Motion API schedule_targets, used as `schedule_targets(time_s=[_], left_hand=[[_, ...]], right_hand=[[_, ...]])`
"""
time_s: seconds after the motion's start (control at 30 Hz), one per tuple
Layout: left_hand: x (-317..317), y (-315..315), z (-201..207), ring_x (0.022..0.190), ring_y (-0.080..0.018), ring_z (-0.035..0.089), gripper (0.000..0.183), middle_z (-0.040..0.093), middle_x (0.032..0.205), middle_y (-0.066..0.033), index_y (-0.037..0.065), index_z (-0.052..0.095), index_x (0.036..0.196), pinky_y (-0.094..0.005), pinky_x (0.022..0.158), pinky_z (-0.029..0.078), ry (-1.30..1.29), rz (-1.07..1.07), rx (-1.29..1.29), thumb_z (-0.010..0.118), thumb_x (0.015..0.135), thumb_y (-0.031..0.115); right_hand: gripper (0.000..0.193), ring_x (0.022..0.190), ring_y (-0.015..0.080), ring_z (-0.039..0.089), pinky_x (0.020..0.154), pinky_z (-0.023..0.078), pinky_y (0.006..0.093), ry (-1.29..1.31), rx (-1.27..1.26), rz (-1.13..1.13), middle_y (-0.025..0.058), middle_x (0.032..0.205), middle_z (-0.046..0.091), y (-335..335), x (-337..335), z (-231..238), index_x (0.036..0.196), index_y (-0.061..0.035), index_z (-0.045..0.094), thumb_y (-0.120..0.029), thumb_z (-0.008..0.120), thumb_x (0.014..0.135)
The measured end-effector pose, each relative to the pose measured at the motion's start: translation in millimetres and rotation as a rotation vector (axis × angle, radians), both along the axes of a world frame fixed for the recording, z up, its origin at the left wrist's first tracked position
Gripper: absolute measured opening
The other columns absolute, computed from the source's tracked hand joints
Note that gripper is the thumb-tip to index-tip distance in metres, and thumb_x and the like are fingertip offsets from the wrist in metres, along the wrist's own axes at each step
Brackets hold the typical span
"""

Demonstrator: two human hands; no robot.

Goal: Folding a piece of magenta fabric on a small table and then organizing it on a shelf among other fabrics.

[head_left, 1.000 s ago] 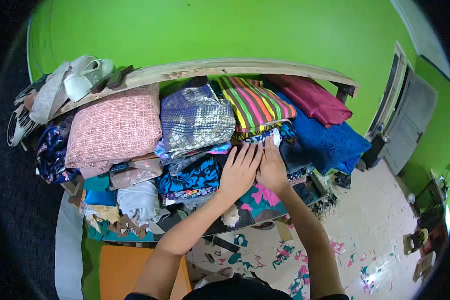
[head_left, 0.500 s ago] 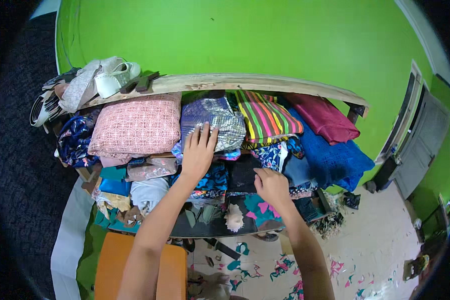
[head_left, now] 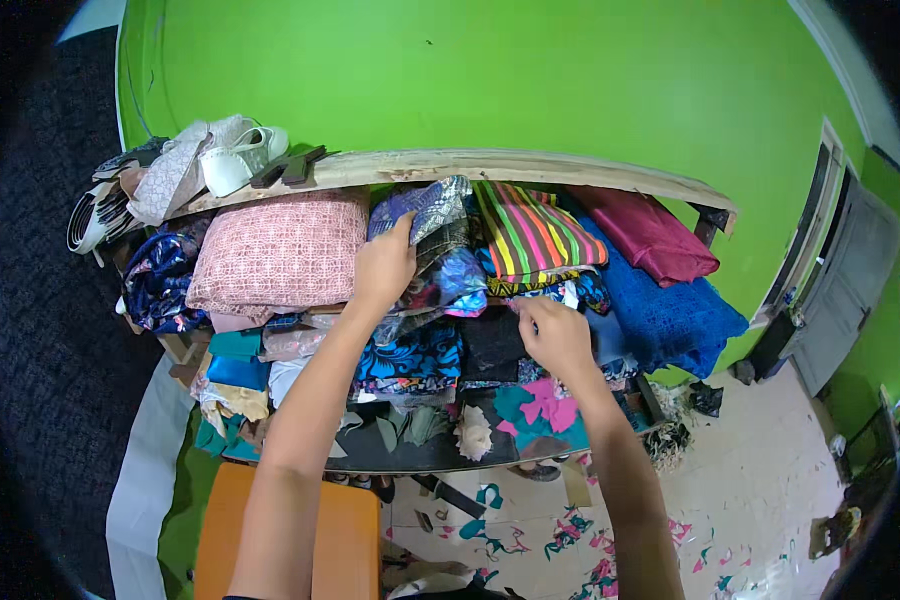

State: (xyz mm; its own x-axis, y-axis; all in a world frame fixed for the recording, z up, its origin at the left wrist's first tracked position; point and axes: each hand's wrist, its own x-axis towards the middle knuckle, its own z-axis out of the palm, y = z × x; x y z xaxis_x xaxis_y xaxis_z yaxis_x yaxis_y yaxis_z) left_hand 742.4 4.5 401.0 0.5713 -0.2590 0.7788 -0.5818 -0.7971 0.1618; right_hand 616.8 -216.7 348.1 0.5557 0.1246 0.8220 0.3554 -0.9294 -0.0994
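shiny fabric (head_left: pixel 442 204): silvery with blue-purple, kinda crumpled, upper middle of frame between pink bundle (head_left: pixel 280 250) and striped cloth (head_left: pixel 535 235) | left hand (head_left: pixel 385 268): pinching its bunched-up edge | right hand (head_left: pixel 558 338): fingers curled in, just right of center, can't tell if they're pinching anything

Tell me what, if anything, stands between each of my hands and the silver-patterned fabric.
Nothing visible stands between your left hand and the silver-patterned fabric: the hand is right at it. Between your right hand and that fabric lie the shiny multicoloured cloth and the left edge of the striped cloth.
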Motion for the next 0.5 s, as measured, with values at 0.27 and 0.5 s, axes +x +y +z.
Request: schedule_targets(time_s=[0.27, 0.5], left_hand=[[8, 13, 25, 0.071, -0.0387, 0.063, 0.041, 0.064, 0.079, -0.0213, 0.008, 0.052, 0.116, -0.0486, 0.064, 0.050, 0.042, 0.008, 0.062, 0.061, 0.077, 0.015], [7, 15, 24, 0.071, -0.0362, 0.064, 0.040, 0.065, 0.079, -0.0178, 0.007, 0.053, 0.115, -0.0471, 0.063, 0.051, 0.005, -0.027, 0.173, 0.061, 0.077, 0.018]], right_hand=[[0.014, 0.072, 0.0274, 0.062, 0.064, 0.051, 0.0379, -0.060, -0.046, -0.002, 0.0098, 0.077, 0.063, 12, 21, 10, 0.088, -0.0054, 0.065, -0.011, 0.057, 0.078], [0.020, 0.092, 0.0239, 0.053, 0.081, 0.042, 0.0359, -0.185, -0.132, 0.080, 0.0050, 0.092, 0.059, 50, 62, 1, 0.093, -0.0069, 0.064, -0.019, 0.064, 0.077]])
